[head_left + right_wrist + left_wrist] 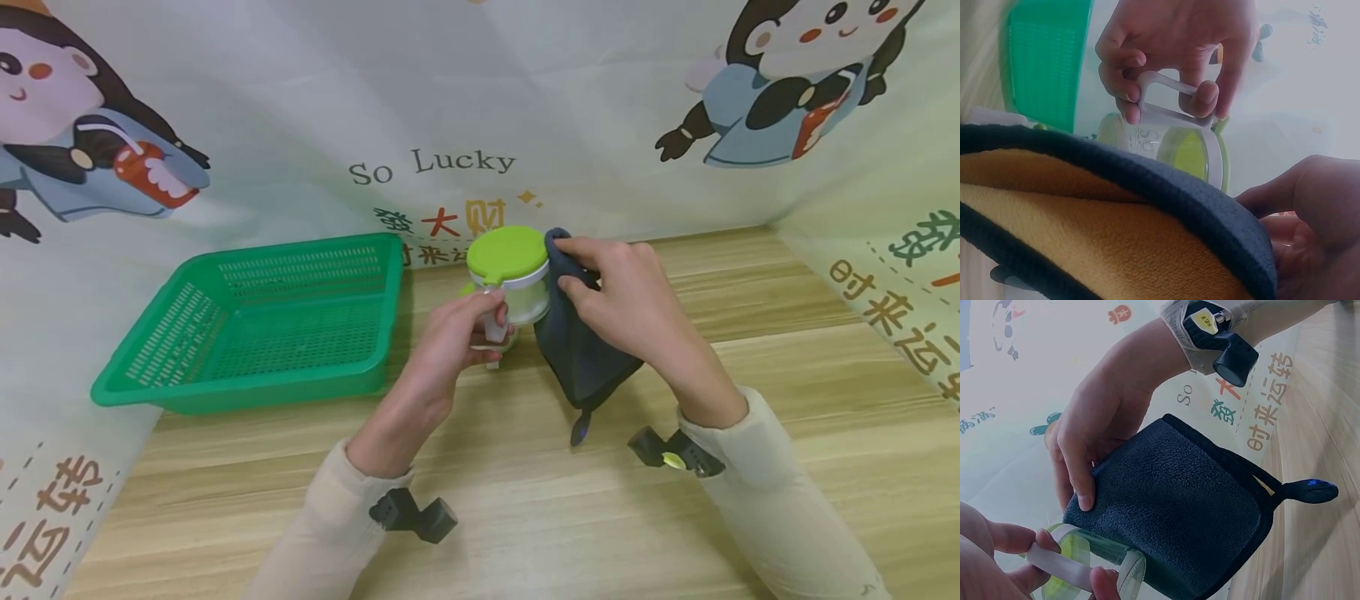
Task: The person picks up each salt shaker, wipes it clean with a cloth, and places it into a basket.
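Observation:
My left hand (442, 337) grips the white handle (1175, 117) of a clear jar (528, 302) with a bright green lid (510, 250). The jar is off the table, its lid towards the top in the head view. At its right side, my right hand (630, 287) pinches the upper edge of a folded dark blue-grey cloth (1172, 500) between thumb and fingers. The cloth's inner face (1079, 231) is orange, and a small loop (580, 427) hangs from its lower corner. Cloth and jar overlap in view; whether they touch is hard to tell.
A green plastic basket (247, 390) stands at the left on the wood-grain table (540, 517). Behind the held jar, another white handle (492, 364) shows, mostly hidden. A printed curtain (315, 92) closes off the back and sides.

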`<state>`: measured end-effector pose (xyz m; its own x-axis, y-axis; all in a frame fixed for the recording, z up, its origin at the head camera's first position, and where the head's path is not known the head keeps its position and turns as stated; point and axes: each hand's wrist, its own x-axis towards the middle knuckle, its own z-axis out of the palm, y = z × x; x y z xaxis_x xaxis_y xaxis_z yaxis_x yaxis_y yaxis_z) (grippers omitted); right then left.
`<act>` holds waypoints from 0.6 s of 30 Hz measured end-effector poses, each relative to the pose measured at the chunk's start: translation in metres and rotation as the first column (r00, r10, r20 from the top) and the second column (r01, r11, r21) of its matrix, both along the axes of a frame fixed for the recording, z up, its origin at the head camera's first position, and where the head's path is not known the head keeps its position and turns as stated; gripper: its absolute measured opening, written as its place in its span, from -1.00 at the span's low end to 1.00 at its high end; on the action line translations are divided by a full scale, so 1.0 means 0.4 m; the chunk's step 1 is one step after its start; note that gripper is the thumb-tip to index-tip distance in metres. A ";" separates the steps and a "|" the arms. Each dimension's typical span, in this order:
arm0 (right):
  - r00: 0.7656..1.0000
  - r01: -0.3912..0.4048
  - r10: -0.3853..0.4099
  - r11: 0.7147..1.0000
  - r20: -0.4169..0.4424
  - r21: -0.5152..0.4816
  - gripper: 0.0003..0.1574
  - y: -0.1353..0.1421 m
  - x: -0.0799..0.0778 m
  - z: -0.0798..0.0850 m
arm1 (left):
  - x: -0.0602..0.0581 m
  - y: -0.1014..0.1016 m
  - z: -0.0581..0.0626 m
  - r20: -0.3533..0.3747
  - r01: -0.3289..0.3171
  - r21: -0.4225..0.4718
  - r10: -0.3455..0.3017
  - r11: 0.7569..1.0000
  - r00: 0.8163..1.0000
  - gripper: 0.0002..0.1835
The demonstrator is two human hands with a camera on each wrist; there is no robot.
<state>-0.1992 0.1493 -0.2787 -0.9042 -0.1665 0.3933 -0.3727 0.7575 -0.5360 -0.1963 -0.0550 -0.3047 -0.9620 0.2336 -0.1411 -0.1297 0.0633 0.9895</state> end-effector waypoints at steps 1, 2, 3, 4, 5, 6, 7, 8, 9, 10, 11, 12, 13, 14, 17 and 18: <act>1.000 0.001 -0.001 1.000 0.003 -0.002 -0.47 0.000 0.000 0.000 | 0.000 0.000 0.000 0.000 0.001 -0.001 -0.001 1.000 1.000 -0.64; 1.000 0.002 -0.002 1.000 0.006 -0.001 -0.47 0.001 0.000 0.000 | 0.000 0.000 0.000 -0.001 0.001 -0.003 -0.001 1.000 1.000 -0.64; 1.000 0.003 -0.003 1.000 0.007 0.000 -0.47 0.001 0.000 0.000 | 0.000 0.000 0.000 -0.002 0.001 -0.003 -0.001 1.000 1.000 -0.64; 1.000 0.004 -0.004 1.000 0.008 0.001 -0.47 0.001 0.000 0.000 | 0.000 0.000 0.000 -0.003 0.001 -0.003 -0.001 1.000 1.000 -0.64; 1.000 0.004 -0.004 1.000 0.009 0.001 -0.47 0.001 0.000 -0.001 | 0.000 0.000 0.000 -0.002 0.000 -0.003 0.000 1.000 1.000 -0.64; 1.000 0.004 -0.004 1.000 0.009 0.001 -0.47 0.001 0.000 -0.001 | 0.000 0.000 0.000 -0.002 -0.001 -0.004 0.001 1.000 1.000 -0.64; 1.000 0.004 -0.004 1.000 0.009 0.002 -0.47 0.001 -0.001 -0.001 | 0.001 0.000 0.000 -0.001 -0.001 -0.004 0.001 1.000 1.000 -0.64; 1.000 0.004 -0.004 1.000 0.008 0.002 -0.47 0.001 -0.001 -0.002 | 0.000 0.000 0.000 -0.001 -0.002 -0.004 0.002 1.000 1.000 -0.65; 1.000 0.003 -0.003 1.000 0.006 0.003 -0.47 0.001 -0.001 -0.002 | 0.001 0.000 0.000 0.000 -0.002 -0.005 0.002 1.000 1.000 -0.65; 1.000 0.002 -0.002 1.000 0.005 0.003 -0.47 0.000 -0.001 -0.002 | 0.001 0.000 0.000 0.000 -0.002 -0.005 0.002 1.000 1.000 -0.64; 1.000 0.002 -0.002 1.000 0.004 0.003 -0.47 0.000 -0.002 -0.002 | 0.001 0.000 0.000 0.002 -0.002 -0.005 0.002 1.000 1.000 -0.64; 1.000 0.001 -0.001 1.000 0.003 0.005 -0.47 0.000 -0.002 -0.002 | 0.001 -0.001 0.000 0.002 -0.002 -0.004 0.002 1.000 1.000 -0.64; 1.000 0.002 -0.002 1.000 0.002 0.006 -0.47 0.001 -0.002 -0.002 | 0.000 0.000 -0.001 0.003 0.000 -0.004 0.000 1.000 1.000 -0.64; 1.000 0.001 -0.001 1.000 0.003 0.007 -0.47 0.002 -0.002 -0.002 | -0.001 0.001 -0.001 0.002 0.001 -0.003 -0.001 1.000 1.000 -0.64; 1.000 0.000 0.000 1.000 0.007 0.009 -0.47 0.003 -0.002 -0.001 | -0.002 0.002 -0.002 0.000 0.002 0.001 -0.002 1.000 1.000 -0.64; 1.000 -0.001 0.001 1.000 0.008 0.010 -0.47 0.003 -0.002 -0.001 | -0.003 0.002 -0.002 0.000 0.003 0.002 -0.003 1.000 1.000 -0.64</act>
